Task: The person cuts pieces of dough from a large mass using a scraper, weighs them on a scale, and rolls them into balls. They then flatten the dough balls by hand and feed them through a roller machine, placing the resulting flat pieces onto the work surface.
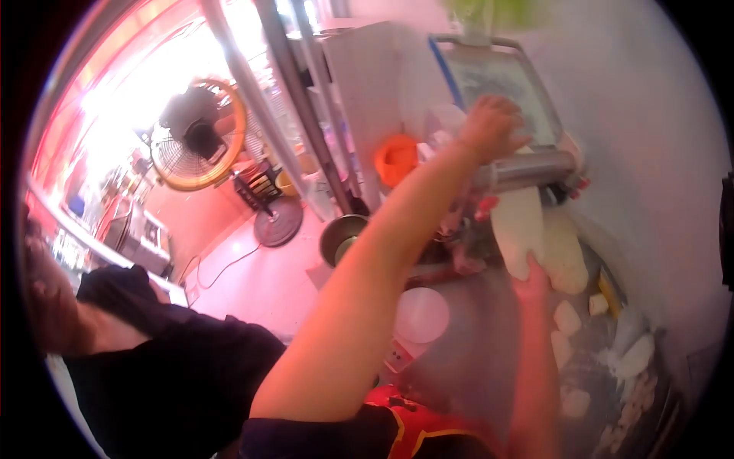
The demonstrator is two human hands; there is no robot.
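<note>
Metal edges the tray (527, 70) at 1 o'clock, above a silvery roller (531, 170); from it a pale dough sheet (514, 226) extends, long axis running roughly 12 to 6. The left hand (495, 126), fingers loosely bent, is above the roller, the sheet near its 6 o'clock; whether it holds anything cannot be told. The right hand (533, 282), nearer, touches the sheet's lower end, fingers partly hidden, grip unclear, with the sheet toward its 12. Dough pieces (567, 317) lie toward its 4.
</note>
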